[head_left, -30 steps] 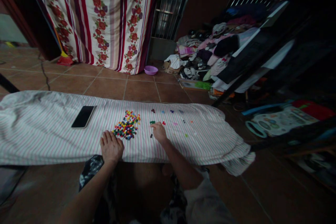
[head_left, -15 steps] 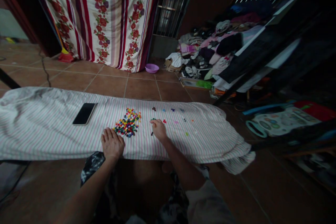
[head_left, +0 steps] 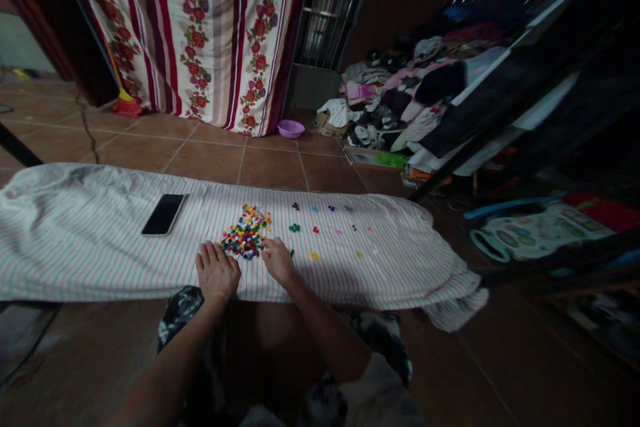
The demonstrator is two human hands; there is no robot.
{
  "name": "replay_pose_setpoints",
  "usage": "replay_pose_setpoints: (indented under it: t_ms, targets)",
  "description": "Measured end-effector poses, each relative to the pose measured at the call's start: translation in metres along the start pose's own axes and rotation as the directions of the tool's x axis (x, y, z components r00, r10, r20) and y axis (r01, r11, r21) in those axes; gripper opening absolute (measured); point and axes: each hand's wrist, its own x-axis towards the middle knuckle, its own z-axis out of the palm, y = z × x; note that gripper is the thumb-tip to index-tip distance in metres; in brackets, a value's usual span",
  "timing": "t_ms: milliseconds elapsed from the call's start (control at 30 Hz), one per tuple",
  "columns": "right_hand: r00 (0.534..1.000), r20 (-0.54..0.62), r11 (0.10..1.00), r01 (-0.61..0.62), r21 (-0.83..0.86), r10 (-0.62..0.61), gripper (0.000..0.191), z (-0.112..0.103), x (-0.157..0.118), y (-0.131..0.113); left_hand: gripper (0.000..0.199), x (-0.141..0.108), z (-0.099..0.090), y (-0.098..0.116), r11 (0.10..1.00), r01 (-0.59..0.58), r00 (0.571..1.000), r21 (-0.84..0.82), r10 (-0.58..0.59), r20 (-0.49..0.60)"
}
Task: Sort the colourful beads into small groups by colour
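A pile of small multicoloured beads (head_left: 245, 233) lies on the striped cloth (head_left: 100, 260). My left hand (head_left: 217, 271) rests flat on the cloth at the pile's lower left edge, fingers stretched out. At the pile's right edge is my right hand (head_left: 278, 260), its fingers curled together; whatever they may pinch is too small to make out. To the right, small groups sorted by colour are laid out, among them green beads (head_left: 295, 228), red beads (head_left: 315, 230) and yellow beads (head_left: 314, 255). A dark bead group (head_left: 292, 253) sits just beside my right hand.
A phone (head_left: 164, 215) lies on the cloth to the left. Beyond the covered surface are a tiled floor, a purple basin (head_left: 291, 129), a floral curtain (head_left: 220, 40) and a heap of clothes (head_left: 400, 93). A toy panel (head_left: 540, 230) stands at the right.
My right hand has moved left from the green group to the pile's right edge, uncovering the green and yellow beads. My left hand stays at the pile.
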Motion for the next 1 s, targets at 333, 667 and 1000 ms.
replay_pose_setpoints:
  t_ms: [333,667,1000]
  targets:
    - [0.984,-0.167,0.998,0.059,-0.007,-0.059,0.019,0.013,-0.011,0.001,0.062,-0.002,0.004,-0.002,1.0,-0.025,0.998,0.001,0.025,-0.057]
    - [0.97,-0.231,0.996,0.086,0.033,-0.076,0.016,0.018,-0.015,0.006,0.063,-0.002,0.006,-0.004,0.998,-0.058,0.993,0.011,0.059,-0.101]
    - [0.944,-0.306,0.984,0.157,0.087,-0.123,0.017,0.029,-0.025,0.011,0.061,-0.003,0.006,-0.004,0.996,-0.073,0.99,0.053,0.079,-0.115]
